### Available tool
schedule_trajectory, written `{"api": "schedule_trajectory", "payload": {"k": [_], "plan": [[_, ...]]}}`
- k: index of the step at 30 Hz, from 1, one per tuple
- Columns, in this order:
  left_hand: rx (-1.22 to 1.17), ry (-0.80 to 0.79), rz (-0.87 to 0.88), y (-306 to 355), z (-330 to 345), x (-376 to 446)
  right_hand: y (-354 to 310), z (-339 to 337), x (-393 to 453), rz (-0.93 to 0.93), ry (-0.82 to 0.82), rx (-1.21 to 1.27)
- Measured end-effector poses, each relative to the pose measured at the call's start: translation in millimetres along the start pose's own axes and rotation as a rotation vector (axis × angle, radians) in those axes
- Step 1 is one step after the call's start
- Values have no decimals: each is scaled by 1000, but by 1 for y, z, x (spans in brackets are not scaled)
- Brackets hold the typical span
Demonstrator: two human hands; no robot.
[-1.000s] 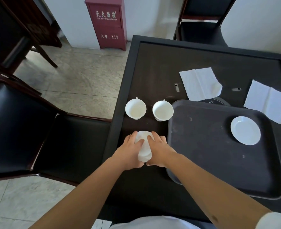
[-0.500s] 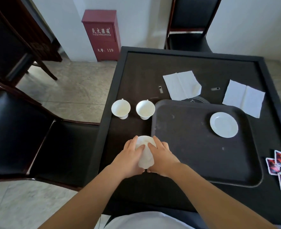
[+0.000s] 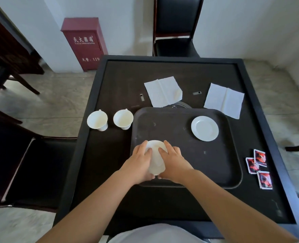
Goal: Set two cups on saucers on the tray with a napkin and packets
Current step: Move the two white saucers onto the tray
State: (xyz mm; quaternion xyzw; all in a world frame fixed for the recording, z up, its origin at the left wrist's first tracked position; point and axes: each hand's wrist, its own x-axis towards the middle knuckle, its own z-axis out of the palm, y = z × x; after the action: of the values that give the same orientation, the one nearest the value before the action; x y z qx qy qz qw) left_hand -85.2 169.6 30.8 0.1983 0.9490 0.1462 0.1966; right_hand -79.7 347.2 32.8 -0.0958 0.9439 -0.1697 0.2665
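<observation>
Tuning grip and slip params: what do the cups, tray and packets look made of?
Cups: likely glazed ceramic, white with a soft sheen; could be melamine.
Tray: probably plastic, dark matte, scuffed, with a moulded raised rim.
Packets: glossy printed foil or coated paper, flat with sealed edges; which one is unclear.

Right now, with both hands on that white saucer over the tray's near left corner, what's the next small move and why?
Probably lower the saucer flat onto the tray and let go. Left hand and right hand hold it tilted over the tray's bare near-left part; the other saucer already lies there, and both cups wait on the table.
</observation>
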Motion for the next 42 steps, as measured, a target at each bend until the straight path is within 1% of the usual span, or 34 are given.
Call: {"api": "schedule_trajectory", "payload": {"k": [4,11,16,22,27,34,38,42], "plan": [[14,11,6,12,-1,23,22,-10,8,5,20,-1],[-6,-48,3,18,-5,68,51,-23,37,11,-5,-20],[1,-54,-3,12,-6,100,67,-37,63,2,-20,1],[-50,-110,-9,-5,-11,135,77,-48,96,-28,-48,-18],[-51,-136,-28,-17,-13,158,80,-54,122,-4,-69,20],[-69,-148,-33,-30,-9,174,77,-54,141,28,-94,9],[-59,-105,-25,-28,-2,171,78,-47,141,32,-45,-31],[-58,-84,-8,-27,1,165,80,-39,140,33,-13,4]]}}
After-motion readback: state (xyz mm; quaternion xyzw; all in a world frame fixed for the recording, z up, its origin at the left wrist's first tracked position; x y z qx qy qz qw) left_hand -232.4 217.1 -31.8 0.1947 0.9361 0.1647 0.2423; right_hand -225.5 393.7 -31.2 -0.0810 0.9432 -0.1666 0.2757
